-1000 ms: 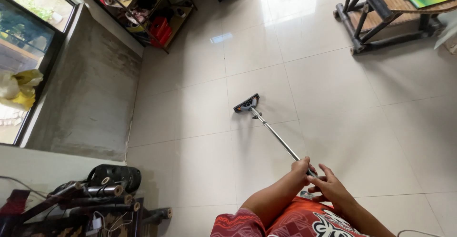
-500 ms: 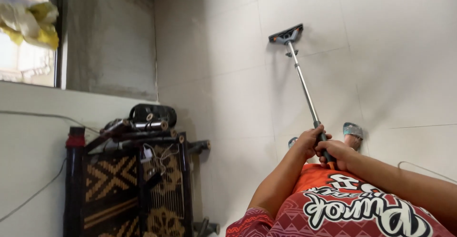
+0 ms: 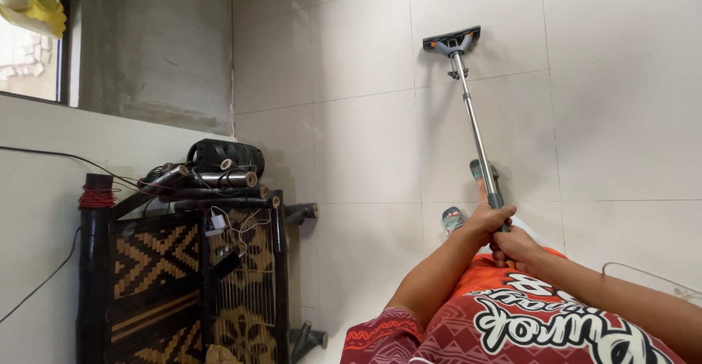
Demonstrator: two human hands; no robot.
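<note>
A long metal mop pole (image 3: 474, 119) runs from my hands out to a flat dark mop head (image 3: 451, 40) with orange trim, resting on the pale tiled floor (image 3: 365, 144). My left hand (image 3: 488, 221) is wrapped around the pole's near end. My right hand (image 3: 515, 245) grips the pole just below it, close to my red patterned shirt (image 3: 512, 320). My feet in sandals (image 3: 453, 220) show under the pole.
A dark bamboo chair (image 3: 183, 276) with woven panels stands at the left, with a black speaker (image 3: 223, 155) and cables behind it. A grey concrete ledge (image 3: 153, 49) and a window lie at the upper left. A thin cable (image 3: 643, 270) trails at the right.
My view has swung left and down toward the bamboo chair. The mop head now sits farther ahead and the pole stands more upright in view; both hands have stayed gripped on it.
</note>
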